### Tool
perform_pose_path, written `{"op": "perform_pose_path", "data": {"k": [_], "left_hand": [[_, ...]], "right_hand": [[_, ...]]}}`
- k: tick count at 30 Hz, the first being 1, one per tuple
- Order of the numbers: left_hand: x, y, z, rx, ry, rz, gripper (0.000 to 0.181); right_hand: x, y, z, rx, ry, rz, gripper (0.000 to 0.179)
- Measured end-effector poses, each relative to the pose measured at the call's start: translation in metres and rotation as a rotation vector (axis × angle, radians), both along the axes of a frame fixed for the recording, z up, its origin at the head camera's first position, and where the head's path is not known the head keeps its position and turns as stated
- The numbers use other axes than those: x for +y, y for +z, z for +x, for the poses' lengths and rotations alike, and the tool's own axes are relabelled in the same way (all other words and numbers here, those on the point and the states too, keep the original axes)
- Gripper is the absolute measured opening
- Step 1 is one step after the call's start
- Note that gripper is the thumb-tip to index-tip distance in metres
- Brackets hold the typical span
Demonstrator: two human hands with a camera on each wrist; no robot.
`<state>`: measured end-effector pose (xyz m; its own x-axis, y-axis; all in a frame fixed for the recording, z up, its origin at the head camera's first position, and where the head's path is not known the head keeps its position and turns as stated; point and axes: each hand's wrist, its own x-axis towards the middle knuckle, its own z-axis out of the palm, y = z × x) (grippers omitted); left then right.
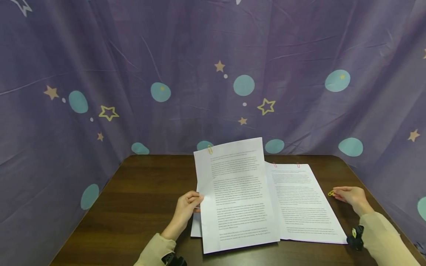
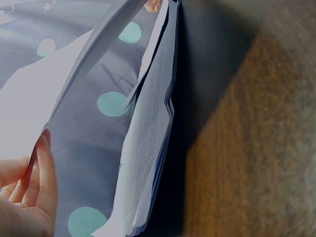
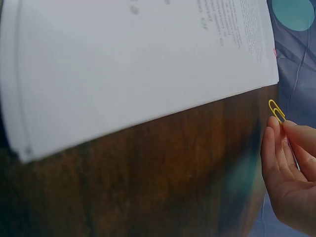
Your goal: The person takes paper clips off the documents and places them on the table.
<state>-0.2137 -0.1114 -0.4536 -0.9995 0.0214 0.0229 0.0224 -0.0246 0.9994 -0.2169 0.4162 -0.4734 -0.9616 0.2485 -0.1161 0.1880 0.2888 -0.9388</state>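
Observation:
My left hand pinches the left edge of a printed sheet, thumb in front and fingers behind. The sheet is raised and tilted over other papers, with a yellow paper clip on its top edge near the left corner. In the left wrist view the lifted paper stands apart from the stack beneath it. To the right of the papers, my right hand pinches another yellow paper clip between thumb and fingertips, its looped end sticking out.
Further printed pages lie on the dark wooden table, partly covered by the raised sheet. Two red paper clips, one at the left and one at the right, sit on their top edge. A purple patterned curtain hangs behind the table.

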Motion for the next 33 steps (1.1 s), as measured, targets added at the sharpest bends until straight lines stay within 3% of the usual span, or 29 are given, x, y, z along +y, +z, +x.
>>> {"op": "perform_pose_path", "data": {"k": [21,30,33], "left_hand": [[0.000,0.000,0.002,0.007,0.002,-0.004,0.017],[0.000,-0.001,0.001,-0.005,0.003,-0.004,0.017],[0.000,0.000,0.001,0.004,0.000,-0.006,0.018]], "right_hand": [[0.003,-0.005,0.002,-0.004,0.008,0.040,0.032],[0.002,-0.002,0.000,0.072,-0.024,0.286,0.025],[0.007,-0.006,-0.008,0.118,-0.026,0.320,0.026]]}}
